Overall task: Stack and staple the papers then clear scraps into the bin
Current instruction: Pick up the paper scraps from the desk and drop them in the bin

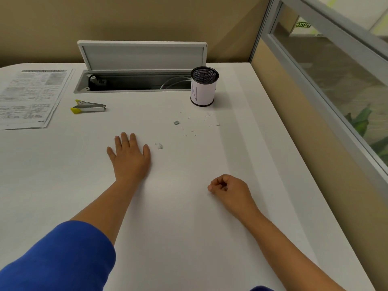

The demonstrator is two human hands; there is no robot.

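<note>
Papers (pixel 31 97): stacked at the far left of the desk (pixel 189 227), edges roughly squared; I cannot confirm a staple from here. Stapler (pixel 88 107): lying just beside the stack, untouched. I judge the stack-and-staple stage probably complete.

Scraps (pixel 193 124): loose staples and small bits scattered on the desk in front of the bin (pixel 204 86), which stands upright near the open cable tray (pixel 134 80). One further scrap (pixel 159 145) lies just beside my left hand (pixel 129 155).

My left hand rests flat, fingers straight, holding nothing. My right hand (pixel 227 189) is curled into a fist; whether it encloses collected scraps I cannot tell. Clearing remains mostly outstanding.
</note>
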